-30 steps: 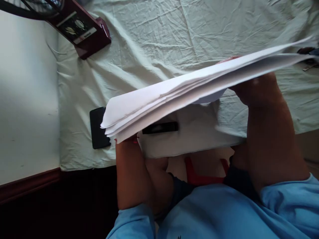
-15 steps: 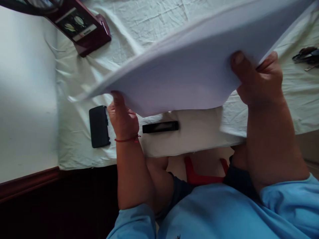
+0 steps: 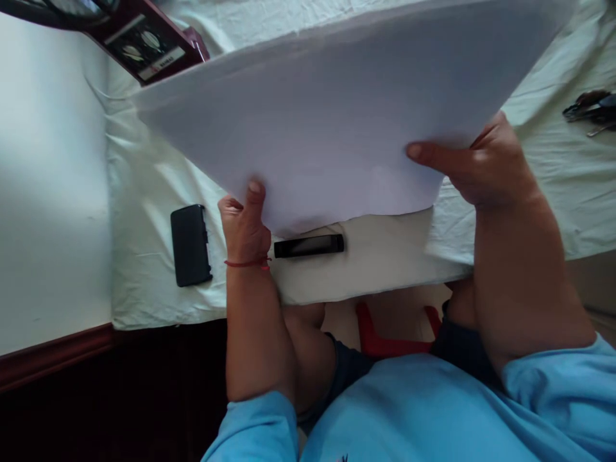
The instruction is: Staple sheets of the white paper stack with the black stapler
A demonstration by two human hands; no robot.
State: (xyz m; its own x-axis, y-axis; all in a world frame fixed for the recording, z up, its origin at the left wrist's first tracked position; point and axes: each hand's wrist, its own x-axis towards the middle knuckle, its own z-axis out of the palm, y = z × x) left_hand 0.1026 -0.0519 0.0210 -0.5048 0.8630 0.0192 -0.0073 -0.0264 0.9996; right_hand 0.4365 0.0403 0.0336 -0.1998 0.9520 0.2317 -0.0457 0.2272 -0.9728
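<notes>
Above the cloth-covered surface I hold up a wide stack of white paper sheets (image 3: pixel 327 122), its far edge slightly blurred. My left hand (image 3: pixel 246 221) is closed on the near left edge, thumb on top and the other fingers mostly hidden beneath. On the right edge, my right hand (image 3: pixel 481 160) grips the stack with its thumb lying flat across the top sheet. Just below the paper, to the right of my left wrist, lies a slim black oblong object (image 3: pixel 308 246) whose kind I cannot make out.
A dark phone-like case (image 3: pixel 190 245) lies left of my left hand. At the upper left stands a dark red box-like stand (image 3: pixel 154 48), partly behind the paper. Keys (image 3: pixel 594 110) rest at the far right on the pale wrinkled cloth (image 3: pixel 553 218). A red chair (image 3: pixel 385 340) shows below.
The stack has tilted and flattened, its left corner rising to cover part of the dark red stand. My right hand has shifted left and nearer me; my left thumb now lies further over the paper.
</notes>
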